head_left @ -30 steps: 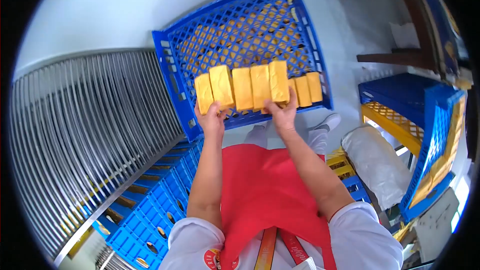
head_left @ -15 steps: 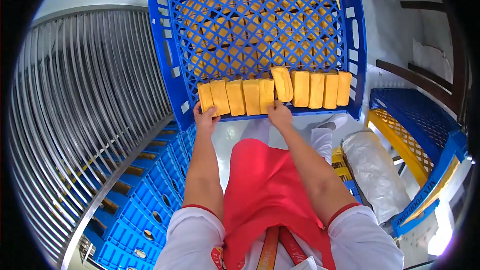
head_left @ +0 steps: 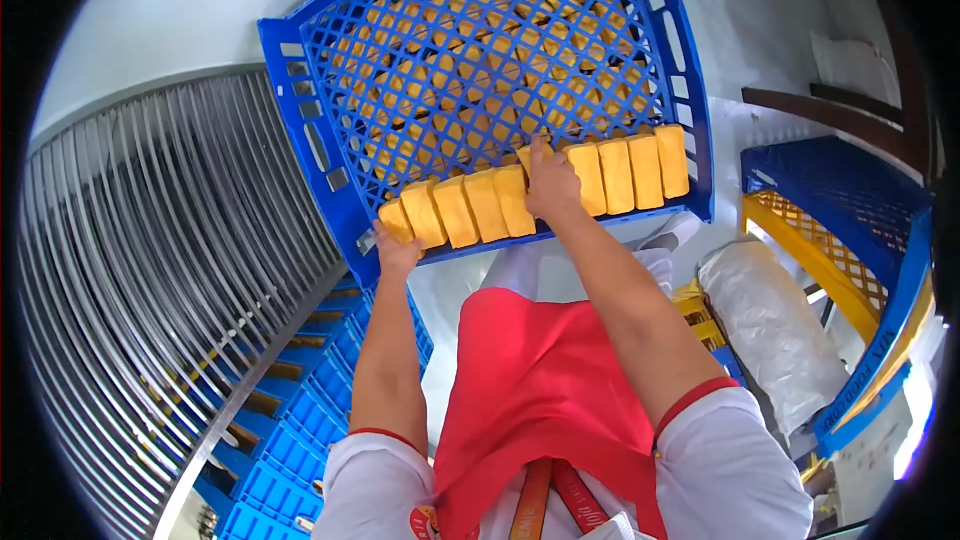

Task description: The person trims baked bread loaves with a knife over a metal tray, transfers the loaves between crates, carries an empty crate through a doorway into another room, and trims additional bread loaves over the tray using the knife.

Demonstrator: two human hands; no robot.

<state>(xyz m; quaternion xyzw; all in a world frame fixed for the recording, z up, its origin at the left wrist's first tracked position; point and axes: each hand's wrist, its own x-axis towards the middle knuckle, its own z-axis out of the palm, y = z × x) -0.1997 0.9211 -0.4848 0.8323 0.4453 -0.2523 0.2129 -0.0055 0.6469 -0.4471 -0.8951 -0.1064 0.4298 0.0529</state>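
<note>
A blue plastic crate (head_left: pixel 310 130) holds a front row of yellow rectangular blocks (head_left: pixel 487 208), tofu-like in look, standing side by side on its open lattice floor. My left hand (head_left: pixel 398 252) curls around the leftmost block (head_left: pixel 393 220) at the row's left end, thumb and fingers on it. Midway along the row, my right hand (head_left: pixel 553 183) closes over a block (head_left: pixel 523 157) that it mostly covers. On its right, several upright blocks (head_left: pixel 615 175) stand close together. Beneath the lattice, more rows of yellow blocks (head_left: pixel 460 70) show through.
A rack of metal bars (head_left: pixel 170 270) stands on the left, with light-blue crates (head_left: pixel 300 440) beside it. To the right lie a filled clear plastic bag (head_left: pixel 770 320), a yellow crate (head_left: pixel 820 260) and a dark blue crate (head_left: pixel 840 200). A red apron (head_left: pixel 540 370) covers my front.
My right hand has moved up from the row's lower edge onto the tilted block in the middle. My left hand stays at the left end. The view has turned slightly.
</note>
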